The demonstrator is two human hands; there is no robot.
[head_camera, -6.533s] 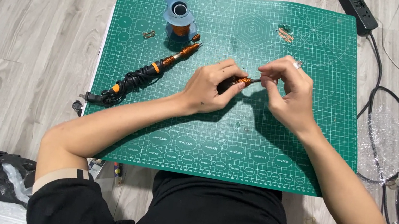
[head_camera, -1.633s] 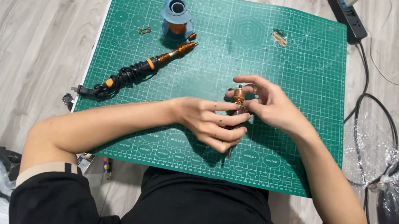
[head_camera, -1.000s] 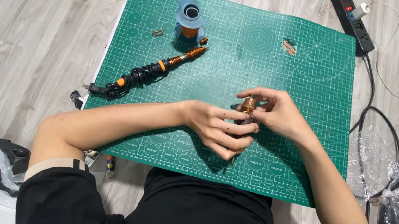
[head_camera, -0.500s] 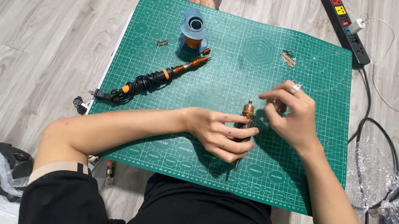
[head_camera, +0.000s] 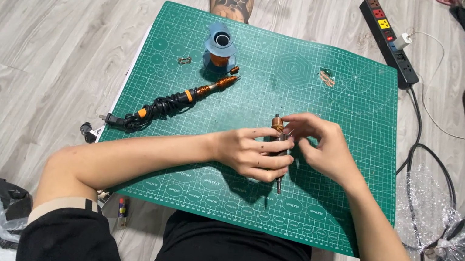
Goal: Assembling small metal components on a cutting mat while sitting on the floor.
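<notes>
Holding the small copper-wound rotor (head_camera: 278,136) above the green cutting mat (head_camera: 329,225), I keep my left hand (head_camera: 253,155) closed round its steel shaft, with the winding just clear of the fist. My right hand (head_camera: 319,146) pinches at the top of the winding. For good control, I judge the left grip should stay firm while the right fingertips work lightly.
</notes>
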